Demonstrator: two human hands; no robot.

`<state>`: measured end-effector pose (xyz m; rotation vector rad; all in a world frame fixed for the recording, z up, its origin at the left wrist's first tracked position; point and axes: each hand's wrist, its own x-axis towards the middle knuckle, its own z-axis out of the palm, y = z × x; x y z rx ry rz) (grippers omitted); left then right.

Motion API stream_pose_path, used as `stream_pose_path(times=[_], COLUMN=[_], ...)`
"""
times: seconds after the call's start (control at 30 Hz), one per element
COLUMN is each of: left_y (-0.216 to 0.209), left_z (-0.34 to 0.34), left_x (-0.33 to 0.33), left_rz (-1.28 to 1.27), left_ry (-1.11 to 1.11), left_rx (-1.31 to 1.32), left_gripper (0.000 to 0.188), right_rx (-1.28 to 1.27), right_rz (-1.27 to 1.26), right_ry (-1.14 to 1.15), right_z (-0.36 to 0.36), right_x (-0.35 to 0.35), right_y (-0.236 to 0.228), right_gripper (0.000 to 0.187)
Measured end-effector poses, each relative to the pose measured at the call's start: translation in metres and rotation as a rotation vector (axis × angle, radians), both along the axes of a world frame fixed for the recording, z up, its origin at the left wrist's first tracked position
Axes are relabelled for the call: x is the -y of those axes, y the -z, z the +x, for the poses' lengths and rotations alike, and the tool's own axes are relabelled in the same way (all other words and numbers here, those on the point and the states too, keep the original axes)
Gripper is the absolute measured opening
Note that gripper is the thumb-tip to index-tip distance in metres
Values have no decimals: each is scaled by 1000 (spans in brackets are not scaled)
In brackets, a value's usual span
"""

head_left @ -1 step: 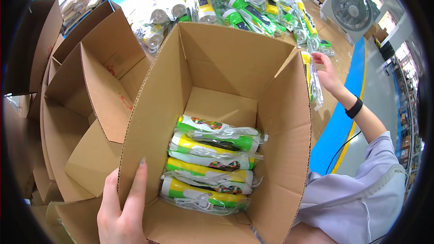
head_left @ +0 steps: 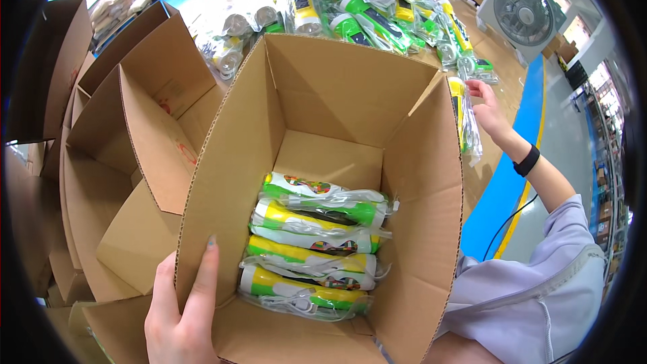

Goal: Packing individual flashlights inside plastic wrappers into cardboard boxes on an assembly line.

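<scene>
In front of me stands an open cardboard box (head_left: 323, 87), its flaps up. My left hand (head_left: 182, 317) pinches its left wall near the front, one finger inside and others outside. Several flashlights (head_left: 306, 261) in clear plastic bags, green, yellow and white, lie in a row on the box's bottom, some with white cables showing. Beyond the right wall my right hand (head_left: 490, 109) has its fingers curled against another bagged flashlight (head_left: 458, 104), yellow and black with a white end. The box wall hides part of that flashlight, and some of the fingertips are behind it.
More open cardboard boxes (head_left: 151, 114) crowd the left side. A heap of bagged flashlights (head_left: 377, 17) covers the far part of the cardboard-topped table (head_left: 502, 47). A box fan (head_left: 522, 10) stands at the far right, and a blue strip (head_left: 502, 195) runs along the table's right.
</scene>
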<state>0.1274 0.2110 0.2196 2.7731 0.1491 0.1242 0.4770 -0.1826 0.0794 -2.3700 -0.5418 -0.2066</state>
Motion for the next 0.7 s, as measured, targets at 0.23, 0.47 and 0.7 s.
stream_pose_path(times=[0.23, 0.47, 0.7], left_y=[-9, -12, 7], left_z=[5, 6, 0], left_x=[9, 10, -8], left_rz=[-31, -33, 8], left_ry=[-37, -32, 34], left_rx=[-19, -35, 6], left_gripper=[61, 64, 87], right_rx=[-599, -408, 234], right_rz=[596, 217, -615], right_ry=[328, 186, -422], right_z=[0, 1, 0], right_x=[-7, -20, -56], right_y=[13, 15, 1], right_gripper=[43, 76, 73])
